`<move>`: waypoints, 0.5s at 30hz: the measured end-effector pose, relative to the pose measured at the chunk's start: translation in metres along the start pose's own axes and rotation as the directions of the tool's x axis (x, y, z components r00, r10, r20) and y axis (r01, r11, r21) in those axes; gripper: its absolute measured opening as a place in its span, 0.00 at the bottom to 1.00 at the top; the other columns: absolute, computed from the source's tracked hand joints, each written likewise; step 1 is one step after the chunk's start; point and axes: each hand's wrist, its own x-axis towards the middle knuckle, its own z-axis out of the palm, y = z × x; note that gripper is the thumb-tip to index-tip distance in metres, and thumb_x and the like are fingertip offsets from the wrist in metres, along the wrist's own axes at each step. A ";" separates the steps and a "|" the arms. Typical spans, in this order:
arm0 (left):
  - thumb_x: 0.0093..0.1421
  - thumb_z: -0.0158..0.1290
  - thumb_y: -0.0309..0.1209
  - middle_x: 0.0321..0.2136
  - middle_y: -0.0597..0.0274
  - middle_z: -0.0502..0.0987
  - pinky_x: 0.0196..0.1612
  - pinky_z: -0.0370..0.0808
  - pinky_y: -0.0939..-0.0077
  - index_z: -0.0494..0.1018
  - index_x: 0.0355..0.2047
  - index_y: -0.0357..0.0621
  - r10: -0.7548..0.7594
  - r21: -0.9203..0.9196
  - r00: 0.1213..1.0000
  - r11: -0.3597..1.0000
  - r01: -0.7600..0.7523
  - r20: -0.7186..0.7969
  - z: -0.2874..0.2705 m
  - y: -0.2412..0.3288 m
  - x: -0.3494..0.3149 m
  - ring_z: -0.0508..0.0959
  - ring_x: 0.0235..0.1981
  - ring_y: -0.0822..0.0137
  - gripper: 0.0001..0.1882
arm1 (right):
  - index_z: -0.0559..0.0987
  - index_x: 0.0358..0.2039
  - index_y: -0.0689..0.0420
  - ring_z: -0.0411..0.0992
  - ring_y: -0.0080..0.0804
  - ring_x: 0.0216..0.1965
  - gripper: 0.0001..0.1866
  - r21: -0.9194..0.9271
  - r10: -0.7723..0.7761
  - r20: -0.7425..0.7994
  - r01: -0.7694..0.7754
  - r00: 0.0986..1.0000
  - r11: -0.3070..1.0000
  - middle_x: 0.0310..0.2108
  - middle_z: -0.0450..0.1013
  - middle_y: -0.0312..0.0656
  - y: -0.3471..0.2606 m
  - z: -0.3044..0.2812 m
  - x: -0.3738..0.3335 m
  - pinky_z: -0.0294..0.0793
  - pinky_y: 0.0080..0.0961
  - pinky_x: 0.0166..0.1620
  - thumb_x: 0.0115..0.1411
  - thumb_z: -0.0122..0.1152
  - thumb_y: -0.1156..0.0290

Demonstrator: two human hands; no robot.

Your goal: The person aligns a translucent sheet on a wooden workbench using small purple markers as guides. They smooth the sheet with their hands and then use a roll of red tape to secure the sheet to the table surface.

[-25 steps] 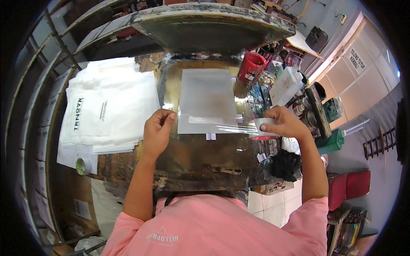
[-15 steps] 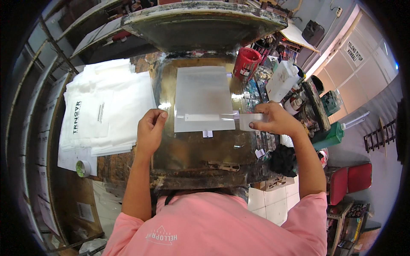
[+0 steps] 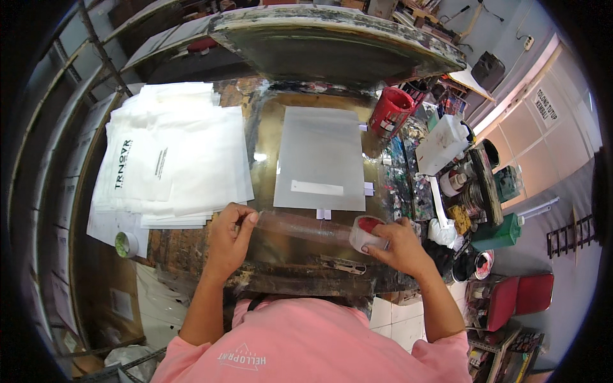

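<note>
My left hand (image 3: 230,237) pinches the free end of a wide strip of clear packing tape (image 3: 303,228), pulled taut above the table. At its other end, my right hand (image 3: 403,249) grips the roll of packing tape (image 3: 369,225), whose inside looks red. Just beyond the strip, a frosted translucent sheet (image 3: 321,153) lies flat, with a narrow white strip (image 3: 317,187) near its closer edge. Small pale tabs (image 3: 324,214) sit along the sheet's near and right sides.
Left of the sheet lies a pile of printed white bags (image 3: 179,153), with a small roll (image 3: 126,244) nearby. A red tin (image 3: 391,112), white jug (image 3: 442,145) and green jerrycan (image 3: 501,231) stand right. A utility knife (image 3: 345,265) rests near the front edge. A framed screen (image 3: 338,54) tilts up behind.
Between my hands a length of tape now stretches. My right hand came nearer me with the roll, off the sheet's right side; the left lowered slightly. The view shifted a little.
</note>
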 end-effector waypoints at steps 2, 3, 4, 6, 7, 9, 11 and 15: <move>0.70 0.55 0.30 0.32 0.57 0.78 0.41 0.74 0.72 0.77 0.39 0.34 0.032 -0.003 0.999 0.999 -0.032 0.019 0.001 0.003 -0.003 0.76 0.34 0.66 0.09 | 0.83 0.42 0.57 0.76 0.49 0.40 0.20 0.013 0.012 -0.010 -0.012 1.000 1.000 0.35 0.80 0.49 0.002 0.010 -0.003 0.64 0.44 0.56 0.55 0.74 0.58; 0.70 0.55 0.29 0.33 0.56 0.78 0.41 0.74 0.72 0.77 0.39 0.34 0.051 -0.004 0.998 0.999 -0.051 0.029 0.002 0.004 -0.003 0.76 0.34 0.65 0.09 | 0.83 0.43 0.57 0.77 0.50 0.42 0.20 0.011 0.022 0.003 -0.022 1.000 1.000 0.37 0.81 0.49 0.000 0.010 -0.002 0.64 0.46 0.57 0.56 0.73 0.58; 0.70 0.55 0.30 0.32 0.57 0.78 0.41 0.73 0.72 0.77 0.38 0.35 0.051 0.000 0.998 0.999 -0.051 0.026 0.002 0.004 -0.004 0.76 0.34 0.66 0.09 | 0.82 0.44 0.57 0.77 0.50 0.45 0.20 0.010 0.032 0.017 -0.032 0.999 0.999 0.38 0.81 0.49 -0.001 0.008 -0.001 0.63 0.47 0.58 0.58 0.72 0.58; 0.70 0.55 0.32 0.32 0.58 0.78 0.42 0.72 0.70 0.76 0.37 0.36 0.055 0.005 0.998 0.998 -0.055 0.023 0.004 0.003 -0.004 0.75 0.35 0.67 0.10 | 0.82 0.45 0.57 0.77 0.51 0.47 0.19 -0.005 0.045 0.034 -0.045 0.998 0.999 0.40 0.81 0.50 -0.001 0.007 0.000 0.63 0.49 0.59 0.59 0.71 0.58; 0.70 0.55 0.30 0.32 0.57 0.77 0.42 0.72 0.71 0.76 0.38 0.35 0.075 0.018 0.997 0.997 -0.076 0.014 0.005 0.001 -0.004 0.75 0.35 0.66 0.09 | 0.82 0.44 0.58 0.77 0.51 0.47 0.19 -0.019 0.048 0.039 -0.047 0.998 0.999 0.40 0.81 0.50 0.001 0.006 0.000 0.63 0.49 0.59 0.59 0.71 0.58; 0.70 0.55 0.27 0.34 0.57 0.76 0.42 0.73 0.71 0.76 0.39 0.35 0.117 0.046 0.993 0.992 -0.117 0.000 0.007 -0.003 -0.003 0.75 0.35 0.65 0.07 | 0.81 0.44 0.58 0.77 0.51 0.47 0.19 -0.042 0.048 0.042 -0.046 0.998 0.998 0.39 0.81 0.50 0.001 0.003 0.001 0.63 0.49 0.58 0.59 0.71 0.58; 0.70 0.55 0.27 0.34 0.57 0.76 0.41 0.72 0.72 0.76 0.39 0.35 0.122 0.038 0.992 0.992 -0.122 -0.005 0.008 -0.002 -0.001 0.75 0.35 0.65 0.06 | 0.81 0.43 0.58 0.77 0.52 0.47 0.18 -0.062 0.041 0.042 -0.039 0.998 0.997 0.39 0.80 0.50 0.000 -0.003 0.004 0.64 0.49 0.58 0.59 0.70 0.59; 0.70 0.56 0.32 0.33 0.56 0.79 0.42 0.72 0.70 0.77 0.38 0.37 0.064 -0.015 0.998 0.998 -0.064 -0.010 0.007 0.004 0.000 0.76 0.36 0.64 0.09 | 0.81 0.37 0.60 0.75 0.52 0.40 0.18 -0.059 -0.018 -0.083 0.013 0.996 0.998 0.33 0.79 0.51 0.006 0.002 0.004 0.66 0.43 0.54 0.55 0.73 0.60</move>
